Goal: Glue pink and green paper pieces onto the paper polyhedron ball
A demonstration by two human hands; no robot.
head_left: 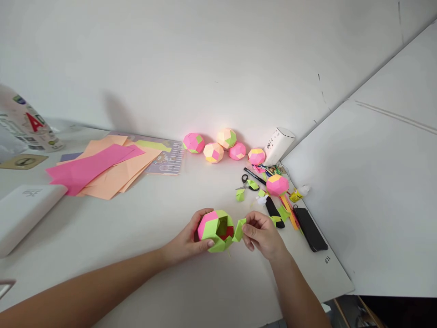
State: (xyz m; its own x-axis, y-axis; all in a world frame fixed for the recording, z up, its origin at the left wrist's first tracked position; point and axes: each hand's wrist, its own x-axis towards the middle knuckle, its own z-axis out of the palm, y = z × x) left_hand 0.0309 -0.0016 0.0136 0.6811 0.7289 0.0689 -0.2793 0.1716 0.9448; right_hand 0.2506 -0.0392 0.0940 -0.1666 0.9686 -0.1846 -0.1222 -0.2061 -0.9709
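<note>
My left hand (pixel 196 234) is closed round a pink and green folded paper ball (pixel 209 226), thumb along its lower front. An opening in the ball's right side shows a dark hollow with red inside. Between the thumb and fingers of my right hand (pixel 261 234) is a green folded paper piece (pixel 239 230), held at the right edge of the opening. Whether the piece touches the ball I cannot tell. Beyond my right hand lie black-handled scissors (pixel 244 180) and green paper scraps (pixel 240 195).
Several finished paper balls (pixel 194 143) line the wall, near a white cylinder (pixel 278 146). Another ball (pixel 277 185), a glue bottle (pixel 299 193) and a black phone (pixel 310 229) lie right. Pink and orange paper sheets (pixel 99 166), a white box (pixel 27 214) and a large bottle (pixel 29 120) stand left.
</note>
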